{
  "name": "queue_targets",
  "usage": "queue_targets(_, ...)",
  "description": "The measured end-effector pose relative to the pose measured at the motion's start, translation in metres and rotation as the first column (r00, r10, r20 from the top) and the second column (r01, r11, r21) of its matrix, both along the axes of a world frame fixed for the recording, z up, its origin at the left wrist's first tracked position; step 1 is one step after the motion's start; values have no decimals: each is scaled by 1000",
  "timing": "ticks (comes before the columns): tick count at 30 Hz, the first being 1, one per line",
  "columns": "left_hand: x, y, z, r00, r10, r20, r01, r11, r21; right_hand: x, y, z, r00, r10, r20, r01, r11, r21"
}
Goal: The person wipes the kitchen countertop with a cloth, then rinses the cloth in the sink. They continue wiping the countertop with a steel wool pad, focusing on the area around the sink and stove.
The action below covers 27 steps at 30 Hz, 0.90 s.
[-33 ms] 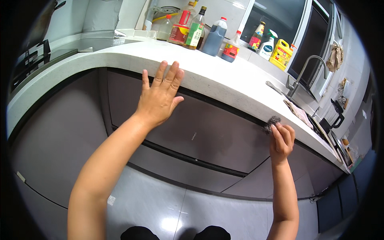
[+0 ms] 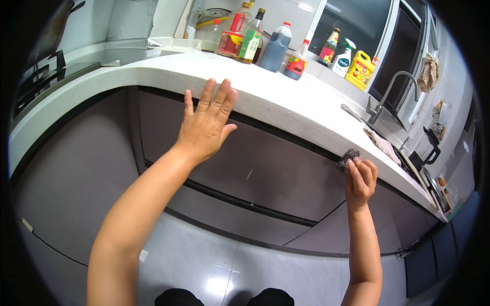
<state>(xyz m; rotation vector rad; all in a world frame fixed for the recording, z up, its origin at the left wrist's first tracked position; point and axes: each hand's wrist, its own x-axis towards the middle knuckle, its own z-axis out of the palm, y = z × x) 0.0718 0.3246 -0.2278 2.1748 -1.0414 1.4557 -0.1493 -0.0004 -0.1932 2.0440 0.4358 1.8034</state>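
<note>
My left hand is open, its fingers spread, over the front edge of the white countertop. Whether the palm presses on the edge cannot be seen. At the right, my right hand pinches a dark grey steel wool scourer. The scourer is beside the counter's front edge, by the top of the brownish-grey cabinet fronts. Part of it is hidden by my fingers.
Several sauce bottles stand along the back of the counter. A spray bottle and a yellow jug are on the window ledge. Farther right are a tap and a pink cloth. Grey tiles cover the floor.
</note>
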Motion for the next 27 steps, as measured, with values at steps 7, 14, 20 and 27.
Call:
queue_targets(7,3,-5,-7,999,49,13,-49,998,40,114,113,41,990,139,25,-139,990,-10)
queue_targets(14,-5,54,-17,979,178,-95,-172,982,73,76,89,44,977,136,-163,-156,981,-118)
queue_targets(20,-14,116,-36,964,242,-107,-232,968,96,2,16,17,990,-86,-109,67,984,-166)
queue_targets(27,-34,224,-10,872,490,-3,-490,871,34,137,164,19,967,187,-174,-217,960,-176)
